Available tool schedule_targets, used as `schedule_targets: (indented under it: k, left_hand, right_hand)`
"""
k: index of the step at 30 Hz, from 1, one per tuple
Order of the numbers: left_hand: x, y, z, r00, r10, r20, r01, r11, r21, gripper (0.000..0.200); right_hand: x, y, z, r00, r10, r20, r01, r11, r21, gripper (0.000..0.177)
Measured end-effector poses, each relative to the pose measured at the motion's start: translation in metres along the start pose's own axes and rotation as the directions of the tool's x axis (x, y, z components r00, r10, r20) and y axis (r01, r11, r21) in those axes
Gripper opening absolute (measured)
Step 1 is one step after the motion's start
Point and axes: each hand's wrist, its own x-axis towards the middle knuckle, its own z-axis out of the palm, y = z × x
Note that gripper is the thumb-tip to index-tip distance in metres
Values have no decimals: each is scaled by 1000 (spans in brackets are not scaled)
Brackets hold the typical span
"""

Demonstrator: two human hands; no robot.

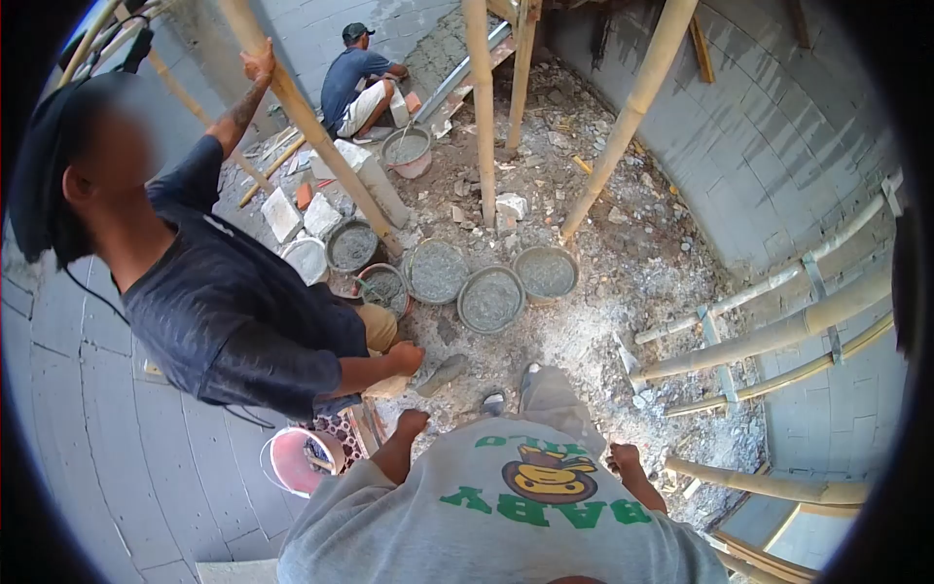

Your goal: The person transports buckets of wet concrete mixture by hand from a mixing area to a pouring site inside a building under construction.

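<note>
Below the camera, my left hand [413,422] hangs beside the grey shirt with its fingers curled; whatever it may hold is too small to make out. On the other side, my right hand [624,457] is also lowered near the shirt, its fingers curled in, and nothing in it can be made out. Ahead of my feet stand several round buckets of wet grey mortar, among them a front one [491,300], one to its right [546,273] and one to its left [436,272]. Neither hand touches them.
A co-worker [233,292] stands close on the left, one hand on a bamboo pole [311,127]. Another person [362,86] squats by wet mortar at the back. Bamboo poles [632,117] rise ahead. A ladder-like bamboo frame [769,341] is at right, a pink bucket [305,459] at lower left.
</note>
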Motion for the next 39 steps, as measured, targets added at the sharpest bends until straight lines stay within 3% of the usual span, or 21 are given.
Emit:
schedule_targets:
  k: [1, 2, 4, 8, 9, 10, 11, 12, 13, 14, 15, 17, 21, 25, 27, 32, 33, 35, 36, 38, 39]
  left_hand:
    - [8, 13, -6, 999, 37, 10, -37, 999, -13, 18]
    - [17, 28, -17, 997, 69, 19, -69, 997, -32, 18]
    - [34, 51, -33, 994, 85, -75, -90, 993, -79, 19]
    - [57, 80, -70, 981, 106, -162, -122, 988, -94, 18]
    - [59, 86, -79, 992, -106, -70, 54, 853, -519, 21]
    - [63, 92, -85, 962, -254, 102, 226, 528, -819, 23]
    - [67, 93, -87, 966, -237, 105, 221, 537, -814, 23]
    - [68, 91, -89, 998, -58, 17, 59, 854, -518, 27]
    - [67, 90, -93, 989, 145, 7, -143, 982, -121, 31]
    - [58, 95, -102, 954, -237, 184, 298, 687, -662, 41]
    - [56, 94, -94, 955, -228, 190, 296, 698, -652, 41]
    - [50, 94, -76, 960, -261, -104, 154, 799, -581, 47]
    - [40, 104, -58, 952, -305, 35, 289, 851, -438, 49]
    - [16, 137, -75, 942, -325, -78, 270, 879, -392, 40]
    - [14, 146, -75, 923, -275, -268, 192, 935, -297, 36]
    - [31, 166, -86, 925, -243, -292, 159, 945, -285, 32]
    - [31, 172, -85, 898, -248, -363, 132, 940, -315, 28]
    - [29, 181, -77, 873, -243, -423, 95, 935, -342, 24]
    - [30, 186, -74, 884, -243, -400, 106, 937, -333, 26]
    - [50, 182, -53, 894, -230, -385, 108, 943, -314, 27]
    - [76, 165, -19, 936, -113, -333, 61, 985, -162, 30]
  right_hand:
    - [-2, 17, -1, 1000, 0, 10, 0, 1000, -13, 23]
    - [-6, 28, -1, 962, -271, 37, 273, 948, -163, 23]
    - [-24, 6, 8, 999, 45, -25, -38, 972, 230, 22]
    - [-35, -28, 9, 994, 16, -112, 16, 961, 276, 16]
    - [-44, -42, 8, 989, -13, -149, 52, 964, 259, 17]
    - [-56, -58, 7, 985, -21, -169, 67, 962, 266, 18]
    - [-64, -70, 7, 981, -31, -193, 84, 958, 274, 18]
    - [-62, -70, 6, 979, -64, -195, 121, 947, 299, 18]
    - [-62, -70, 7, 976, -96, -197, 157, 933, 324, 18]
    - [-67, -72, 6, 974, -107, -199, 171, 925, 340, 17]
    - [-68, -65, 8, 975, -93, -202, 162, 921, 354, 17]
    - [-68, -51, 10, 978, -32, -207, 118, 899, 421, 18]
    - [-71, 10, 22, 977, 45, -210, 61, 879, 472, 18]
    - [-59, 101, 41, 991, 81, -110, -8, 836, 549, 18]
    - [-56, 133, 57, 970, 176, -170, -79, 882, 464, 19]
    - [-55, 173, 95, 972, 134, -191, -43, 908, 418, 21]
    - [-52, 183, 102, 972, 142, -189, -49, 903, 427, 21]
    - [-64, 181, 105, 959, 230, -166, -96, 814, 573, 22]
    - [-28, 221, 121, 946, 139, -293, 4, 898, 440, 23]
    - [-23, 237, 122, 910, 187, -370, 19, 873, 488, 23]
    - [-21, 245, 127, 871, 235, -431, 31, 850, 526, 23]
